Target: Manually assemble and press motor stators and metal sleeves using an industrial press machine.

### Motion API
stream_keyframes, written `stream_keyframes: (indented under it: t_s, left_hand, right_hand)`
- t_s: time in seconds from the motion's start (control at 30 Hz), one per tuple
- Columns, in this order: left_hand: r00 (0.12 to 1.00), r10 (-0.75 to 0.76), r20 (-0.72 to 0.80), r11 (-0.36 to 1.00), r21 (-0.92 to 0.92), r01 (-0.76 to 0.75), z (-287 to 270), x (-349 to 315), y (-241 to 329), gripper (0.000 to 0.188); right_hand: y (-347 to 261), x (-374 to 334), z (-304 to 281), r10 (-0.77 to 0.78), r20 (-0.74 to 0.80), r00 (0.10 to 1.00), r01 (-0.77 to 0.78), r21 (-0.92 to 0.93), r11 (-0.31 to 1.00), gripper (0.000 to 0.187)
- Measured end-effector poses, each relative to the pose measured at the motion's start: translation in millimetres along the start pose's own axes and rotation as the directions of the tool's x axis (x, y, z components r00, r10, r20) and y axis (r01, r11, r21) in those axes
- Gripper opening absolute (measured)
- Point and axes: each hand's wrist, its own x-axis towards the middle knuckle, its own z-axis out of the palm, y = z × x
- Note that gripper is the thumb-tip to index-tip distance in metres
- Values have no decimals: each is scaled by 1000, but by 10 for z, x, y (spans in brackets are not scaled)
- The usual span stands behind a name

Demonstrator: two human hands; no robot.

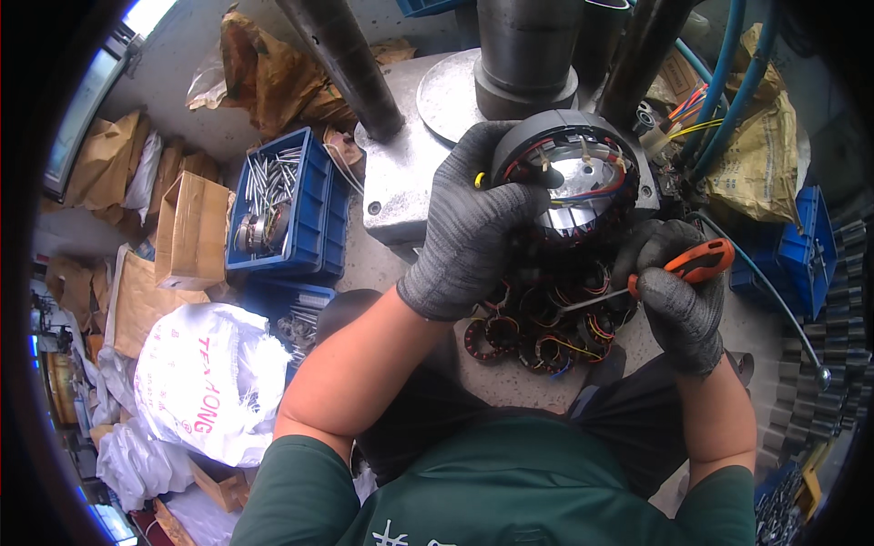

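Note:
My left hand (469, 218), in a grey knit glove, is closed around the left side of a motor stator (583, 182). Its grey ring-shaped housing is tilted, showing red and blue wires and a shiny metal middle. My right hand (678, 309), gloved too, grips a screwdriver (701, 261) by its orange and black handle. The thin shaft points left, below the stator and apart from it. Beneath both hands several wound stator coils (546, 346) with coloured wires lie in a heap on the floor.
Just beyond the stator stands a machine with a metal base plate (387, 177) and thick columns (341, 64). To the left are a blue crate (314, 218) of metal rods, a cardboard box (191, 232) and a white sack (214, 378). Blue hoses (746, 86) and stacked gear-like parts (824, 337) are at right.

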Motion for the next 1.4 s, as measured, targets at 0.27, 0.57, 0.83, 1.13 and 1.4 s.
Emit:
stream_keyframes:
  t_s: [0.27, 0.57, 0.83, 1.13, 1.4]
  left_hand:
    - [999, -45, -24, 999, -26, 44, 12, 4, 5, 56]
    - [999, -38, -2, 998, -45, 38, -1, 5, -9, 54]
    - [999, -33, -27, 991, -131, 29, 6, 6, -28, 55]
    - [999, -42, -34, 995, -89, 39, -22, 7, -10, 55]
    - [998, -48, -39, 992, -115, 43, 13, -2, -4, 54]
  right_hand:
    - [40, 22, 191, -160, -210, 965, 159, -23, 987, 21]
    - [83, 25, 245, 5, -307, 952, 0, 15, 1000, 25]
    - [88, -40, 285, 193, -84, 978, -180, 148, 972, 31]
    - [108, 65, 284, -18, -351, 936, 45, 68, 997, 23]
    - [6, 36, 207, 177, -243, 954, -128, 206, 970, 29]
